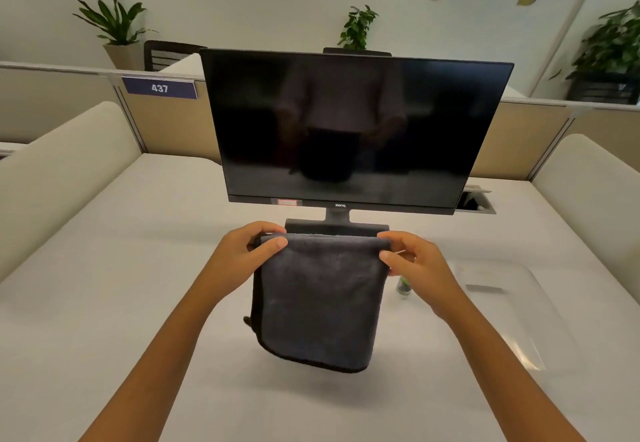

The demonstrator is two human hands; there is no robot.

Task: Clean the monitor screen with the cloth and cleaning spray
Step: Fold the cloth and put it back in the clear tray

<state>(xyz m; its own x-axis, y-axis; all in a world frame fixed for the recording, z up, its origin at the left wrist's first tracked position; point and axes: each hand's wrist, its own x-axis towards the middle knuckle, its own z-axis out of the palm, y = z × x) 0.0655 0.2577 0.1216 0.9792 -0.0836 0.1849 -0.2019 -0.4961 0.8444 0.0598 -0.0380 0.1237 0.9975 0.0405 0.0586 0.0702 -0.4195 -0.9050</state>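
Observation:
A black monitor stands on its stand at the back middle of the white desk, its screen dark. In front of it a dark grey folded cloth hangs above the desk. My left hand pinches its upper left corner and my right hand pinches its upper right corner. A small spray bottle with a green label stands on the desk just right of the cloth, mostly hidden behind my right hand.
A clear plastic sheet or tray lies on the desk at the right. A cable hatch sits behind the monitor's right edge. Beige partitions flank the desk on both sides. A sign reading 437 hangs on the back divider.

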